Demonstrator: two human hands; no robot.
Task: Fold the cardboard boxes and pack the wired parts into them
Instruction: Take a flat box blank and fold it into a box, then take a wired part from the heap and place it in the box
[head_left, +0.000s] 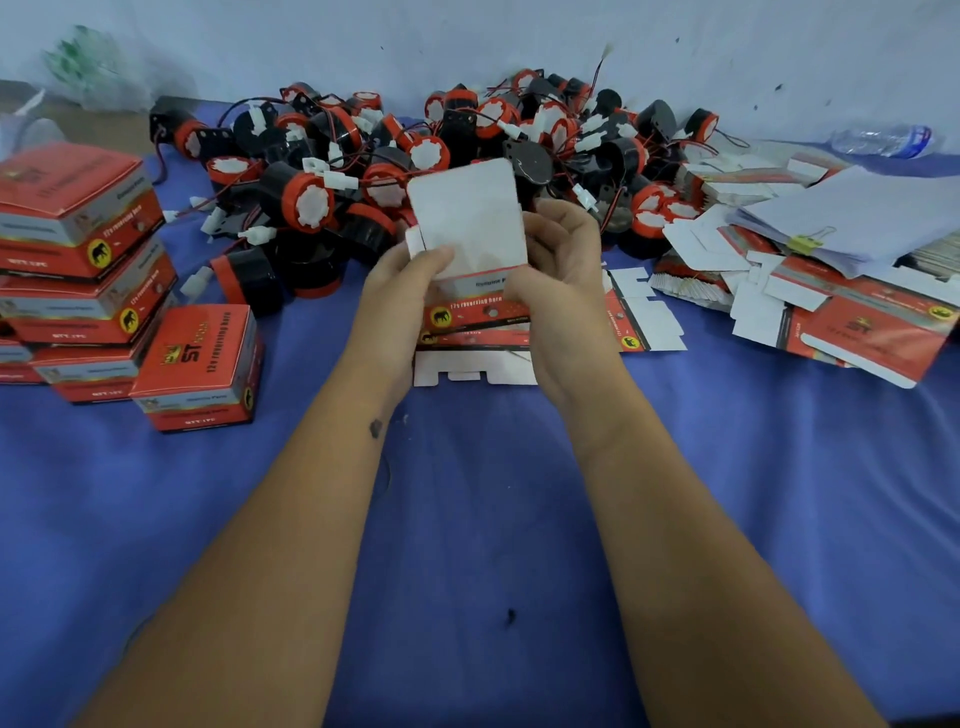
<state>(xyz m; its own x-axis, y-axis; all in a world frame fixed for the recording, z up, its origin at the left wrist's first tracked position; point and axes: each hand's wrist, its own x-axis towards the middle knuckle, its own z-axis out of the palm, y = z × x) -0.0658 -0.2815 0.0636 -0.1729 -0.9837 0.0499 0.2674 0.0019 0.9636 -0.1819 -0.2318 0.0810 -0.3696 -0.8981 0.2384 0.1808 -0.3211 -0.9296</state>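
I hold a red and white cardboard box (467, 228) upright over the blue table, its white lid flap raised. My left hand (402, 296) grips its left side and my right hand (561, 260) grips its right side. Under my hands lie flat unfolded boxes (475, 358). Behind the box, a big pile of black and red wired parts (395, 156) with white connectors spreads along the wall.
Several closed red boxes (93, 270) are stacked at the left. Flat box blanks (852, 317) and white papers held by a yellow clip (852, 213) lie at the right. A plastic bottle (883, 137) lies at the far right by the wall. Blue cloth (493, 519) covers the table.
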